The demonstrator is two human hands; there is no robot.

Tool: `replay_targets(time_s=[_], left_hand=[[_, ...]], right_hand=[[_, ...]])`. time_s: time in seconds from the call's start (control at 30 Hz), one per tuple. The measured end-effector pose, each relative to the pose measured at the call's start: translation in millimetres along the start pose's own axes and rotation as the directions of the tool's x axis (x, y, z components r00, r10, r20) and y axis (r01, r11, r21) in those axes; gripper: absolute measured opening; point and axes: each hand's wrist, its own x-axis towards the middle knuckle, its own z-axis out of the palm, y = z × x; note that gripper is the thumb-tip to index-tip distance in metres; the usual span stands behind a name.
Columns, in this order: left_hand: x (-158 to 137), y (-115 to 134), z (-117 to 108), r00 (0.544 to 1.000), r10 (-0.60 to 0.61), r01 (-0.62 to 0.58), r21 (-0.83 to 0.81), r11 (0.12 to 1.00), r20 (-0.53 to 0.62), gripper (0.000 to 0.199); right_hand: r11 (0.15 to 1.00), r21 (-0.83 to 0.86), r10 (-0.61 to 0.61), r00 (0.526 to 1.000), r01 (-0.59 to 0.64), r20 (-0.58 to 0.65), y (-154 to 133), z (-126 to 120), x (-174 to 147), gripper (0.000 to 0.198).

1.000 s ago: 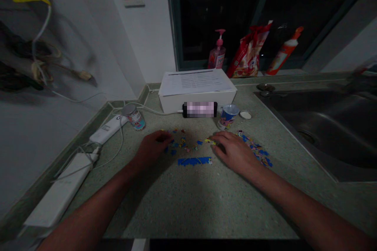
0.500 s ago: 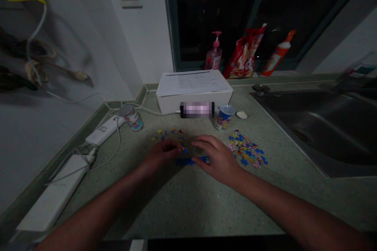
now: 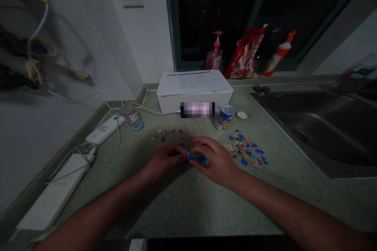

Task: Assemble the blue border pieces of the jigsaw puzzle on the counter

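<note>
My left hand [image 3: 167, 159] pinches a small blue jigsaw puzzle piece [image 3: 190, 155] at its left side. From the other side my right hand [image 3: 217, 160] has its thumb and forefinger closed on the same piece. Just beneath, a blue strip of joined puzzle pieces [image 3: 202, 159] lies on the counter, partly covered by my fingers. Beyond my left hand are several loose puzzle pieces [image 3: 163, 138]. To the right of my right hand spreads a heap of mixed puzzle pieces [image 3: 247, 150].
An open printed can [image 3: 224, 117] stands behind the heap beside its round lid [image 3: 242, 115]. A closed jar [image 3: 132, 117] is at left, near white power strips [image 3: 55, 192] and cables. Behind are a phone [image 3: 197, 110] and white box [image 3: 194, 100]; a sink [image 3: 330, 133] lies right.
My left hand has brought the puzzle piece right and nearer to me, over the strip. My right thumb and forefinger have closed toward it.
</note>
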Motion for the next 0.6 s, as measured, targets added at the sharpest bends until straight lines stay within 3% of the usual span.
replay_targets(time_s=[0.43,0.6], left_hand=[[-1.7,1.7,1.6,0.999,-0.038,0.038,-0.018,0.999,0.008,0.041],[2.8,-4.6,-4.0,0.996,0.085,-0.081,0.132,0.988,-0.026,0.034]], right_hand=[[1.000,0.007,-0.013,0.999,0.013,0.029,1.1,-3.0,1.2,0.016],[0.997,0.013,0.074,0.996,-0.074,0.043,6.7,-9.5,-2.2,0.016]])
